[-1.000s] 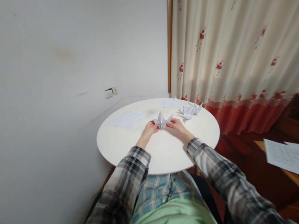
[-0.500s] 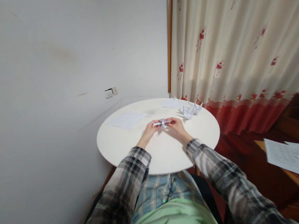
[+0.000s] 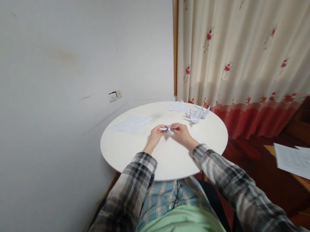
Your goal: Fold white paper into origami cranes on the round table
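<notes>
Between my two hands is a small folded piece of white paper (image 3: 169, 130), held just above the round white table (image 3: 171, 161). My left hand (image 3: 156, 134) pinches its left side, and my right hand (image 3: 181, 130) grips its right side. The fingers of both hands are closed round the paper's edges and partly hide it. Beyond my right hand lies a cluster of folded white paper shapes (image 3: 197, 115). A flat sheet of white paper (image 3: 131, 124) rests on the table past my left hand.
More white paper (image 3: 177, 107) lies at the table's far edge. A wall with a socket (image 3: 112, 97) rises on the left. A flowered curtain (image 3: 241, 59) hangs behind. Printed sheets (image 3: 300, 163) lie on wooden furniture at the right.
The folded paper looks narrower and more pinched in, with its points shifted. Both hands have moved very slightly; the other papers stay where they were.
</notes>
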Motion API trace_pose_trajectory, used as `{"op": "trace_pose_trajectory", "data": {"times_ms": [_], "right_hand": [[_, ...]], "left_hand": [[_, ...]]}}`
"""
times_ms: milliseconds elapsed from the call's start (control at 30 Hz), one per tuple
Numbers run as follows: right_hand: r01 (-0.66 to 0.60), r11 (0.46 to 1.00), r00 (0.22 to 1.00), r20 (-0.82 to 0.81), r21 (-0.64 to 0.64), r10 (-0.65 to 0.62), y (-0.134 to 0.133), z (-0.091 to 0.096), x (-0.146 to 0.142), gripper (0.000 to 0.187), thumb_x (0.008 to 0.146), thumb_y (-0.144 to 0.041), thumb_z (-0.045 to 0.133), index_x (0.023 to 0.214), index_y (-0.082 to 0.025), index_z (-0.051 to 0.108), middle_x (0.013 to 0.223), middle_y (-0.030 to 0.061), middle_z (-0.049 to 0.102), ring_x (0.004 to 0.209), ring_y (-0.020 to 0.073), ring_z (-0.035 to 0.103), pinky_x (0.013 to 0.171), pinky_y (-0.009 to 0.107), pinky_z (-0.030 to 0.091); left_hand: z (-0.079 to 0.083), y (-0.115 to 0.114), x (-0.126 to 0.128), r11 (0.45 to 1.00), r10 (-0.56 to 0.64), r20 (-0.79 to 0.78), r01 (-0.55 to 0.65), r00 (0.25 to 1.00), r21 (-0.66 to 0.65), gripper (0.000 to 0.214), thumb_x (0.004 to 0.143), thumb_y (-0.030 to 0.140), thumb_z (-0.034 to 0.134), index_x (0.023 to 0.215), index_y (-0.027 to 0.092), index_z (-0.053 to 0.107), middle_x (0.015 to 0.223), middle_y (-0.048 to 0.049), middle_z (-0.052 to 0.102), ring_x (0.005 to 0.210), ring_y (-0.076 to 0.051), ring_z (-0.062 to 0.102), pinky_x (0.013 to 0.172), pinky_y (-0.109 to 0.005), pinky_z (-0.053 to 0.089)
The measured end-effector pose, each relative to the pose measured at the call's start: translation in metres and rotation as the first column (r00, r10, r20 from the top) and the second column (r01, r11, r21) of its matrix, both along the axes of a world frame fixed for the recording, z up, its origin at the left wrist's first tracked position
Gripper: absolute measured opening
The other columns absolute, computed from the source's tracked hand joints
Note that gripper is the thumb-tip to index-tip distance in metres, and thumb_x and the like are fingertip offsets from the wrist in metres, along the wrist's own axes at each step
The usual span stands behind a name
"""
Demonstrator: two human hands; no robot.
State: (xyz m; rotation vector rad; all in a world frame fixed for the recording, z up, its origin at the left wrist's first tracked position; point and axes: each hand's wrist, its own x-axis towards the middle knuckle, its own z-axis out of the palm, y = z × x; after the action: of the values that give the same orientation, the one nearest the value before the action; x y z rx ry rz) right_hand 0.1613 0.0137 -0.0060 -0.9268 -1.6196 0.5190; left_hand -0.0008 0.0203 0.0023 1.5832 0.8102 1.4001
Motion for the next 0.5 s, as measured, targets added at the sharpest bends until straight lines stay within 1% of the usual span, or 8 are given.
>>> {"op": "trace_pose_trajectory", "data": {"times_ms": [133, 367, 500], "right_hand": [[-0.005, 0.998, 0.997, -0.078, -0.06, 0.0, 0.0003, 0.0017, -0.0025, 0.011, 0.066, -0.024, 0.06, 0.074, -0.018, 0.064, 0.079, 0.0048, 0.067, 0.074, 0.0171, 0.06, 0.076, 0.031, 0.046], [-0.01, 0.995, 0.98, -0.2, -0.098, -0.01, -0.0019, 0.0085, -0.0054, 0.013, 0.065, -0.028, 0.062, 0.07, -0.017, 0.064, 0.082, 0.0066, 0.067, 0.075, 0.0176, 0.06, 0.074, 0.032, 0.047], [-0.043, 0.986, 0.964, -0.265, -0.16, -0.001, -0.0016, 0.009, -0.0059, 0.017, 0.062, -0.031, 0.065, 0.07, -0.016, 0.063, 0.084, 0.0072, 0.067, 0.073, 0.0171, 0.06, 0.07, 0.031, 0.049]], "left_hand": [[0.0005, 0.0003, 0.0009, 1.0, -0.006, 0.01, 0.007, 1.0, -0.024, 0.02, 0.055, 0.019, 0.069, 0.073, 0.014, 0.061, 0.077, -0.0035, 0.063, 0.072, -0.014, 0.058, 0.076, -0.029, 0.046], [-0.0005, 0.0028, 0.0021, 0.995, -0.026, 0.088, 0.034, 0.996, -0.095, 0.024, 0.056, 0.024, 0.069, 0.075, 0.015, 0.059, 0.083, -0.0023, 0.063, 0.076, -0.013, 0.057, 0.076, -0.029, 0.046], [0.0006, 0.0018, 0.0025, 0.992, -0.036, 0.131, 0.052, 0.991, -0.117, 0.023, 0.057, 0.024, 0.068, 0.075, 0.015, 0.059, 0.084, -0.0018, 0.062, 0.077, -0.013, 0.057, 0.078, -0.03, 0.046]]}}
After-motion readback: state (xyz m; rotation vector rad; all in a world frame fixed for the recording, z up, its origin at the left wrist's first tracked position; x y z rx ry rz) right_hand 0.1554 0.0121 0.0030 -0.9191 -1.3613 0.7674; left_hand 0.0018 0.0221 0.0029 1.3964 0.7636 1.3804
